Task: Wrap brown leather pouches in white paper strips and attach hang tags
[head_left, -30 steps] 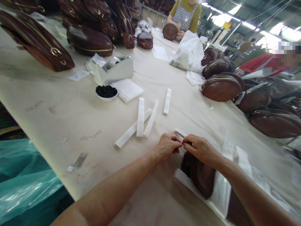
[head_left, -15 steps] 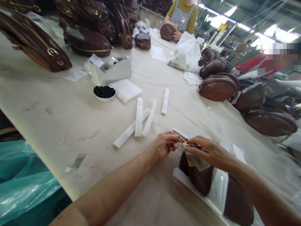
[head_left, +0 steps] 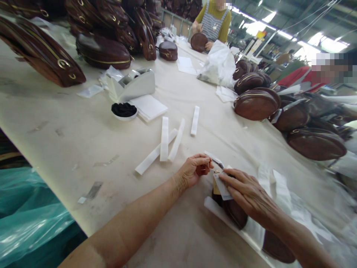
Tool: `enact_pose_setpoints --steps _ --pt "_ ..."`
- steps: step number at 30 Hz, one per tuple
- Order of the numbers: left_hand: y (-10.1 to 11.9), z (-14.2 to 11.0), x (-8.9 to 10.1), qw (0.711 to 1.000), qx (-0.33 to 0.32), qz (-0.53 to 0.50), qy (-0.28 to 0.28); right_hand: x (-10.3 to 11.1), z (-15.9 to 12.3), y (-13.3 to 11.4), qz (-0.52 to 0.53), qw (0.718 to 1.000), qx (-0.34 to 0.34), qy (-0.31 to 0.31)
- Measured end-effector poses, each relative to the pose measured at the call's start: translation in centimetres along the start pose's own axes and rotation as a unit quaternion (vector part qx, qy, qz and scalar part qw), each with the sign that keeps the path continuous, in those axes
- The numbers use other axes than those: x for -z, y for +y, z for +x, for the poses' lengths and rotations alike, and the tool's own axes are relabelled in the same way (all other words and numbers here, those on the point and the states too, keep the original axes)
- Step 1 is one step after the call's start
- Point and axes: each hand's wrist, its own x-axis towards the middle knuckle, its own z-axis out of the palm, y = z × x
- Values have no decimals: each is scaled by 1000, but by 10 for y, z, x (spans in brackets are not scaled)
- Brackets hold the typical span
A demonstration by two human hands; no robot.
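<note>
My left hand [head_left: 198, 169] is closed in a pinch on a thin light cord [head_left: 212, 170] that runs toward the bag's hardware. My right hand [head_left: 248, 190] lies over the bag's top end, its fingers together on a white hang tag [head_left: 224, 190]. Beside that tag hangs a tan tag [head_left: 215, 186]. Underneath is a dark brown leather bag [head_left: 235, 214], partly wrapped in white sheet and largely hidden by my right hand and forearm. A dark strap or zipper edge [head_left: 217, 162] shows just beyond my fingertips.
White strips [head_left: 164, 139] lie ahead on the table. Farther off are a tape dispenser [head_left: 136, 86], a small dish of black material [head_left: 124, 111] and white sheets [head_left: 152, 107]. Brown bags [head_left: 103, 52] crowd the left, more [head_left: 258, 104] the right. A co-worker [head_left: 213, 22] holds a bag at the far end.
My left hand has drawn slightly back from the right, showing more cord between them. My right hand has shifted down over the tags. The co-worker's hand has lifted off the bag's top.
</note>
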Motion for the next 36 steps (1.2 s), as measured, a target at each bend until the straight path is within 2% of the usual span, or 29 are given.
enact_pose_setpoints --steps 5,9,12,14,17,20,22,25,28,31,36 --pt "-2 -7 -2 999 1 17 -29 2 -6 8 25 999 5 -22" --pt "-3 -10 -4 998 27 0 -53 10 -10 15 67 994 30 -76" --pt "-6 -10 -4 998 32 -21 -56 13 -11 17 101 990 21 -92" --pt "-9 -9 -4 997 40 -36 -52 9 -10 16 123 991 -9 -59" --pt "-14 -7 -4 996 50 -51 -47 -5 -9 14 132 989 -47 44" --pt "-16 -8 -5 996 54 -56 -45 -18 -6 8 115 982 -43 142" --pt "-16 -9 -5 996 59 -51 -46 -22 -3 3 123 975 -36 179" --pt "-12 -8 -2 996 61 -43 -43 -24 4 -3 185 956 -31 226" --pt "-11 -5 1 997 48 -54 -35 -26 10 -2 239 926 -73 283" --pt "-10 -2 3 996 37 -69 -36 -30 13 1 243 921 -111 284" --pt "-6 2 4 996 12 -82 -38 -29 19 -6 158 958 -96 221"
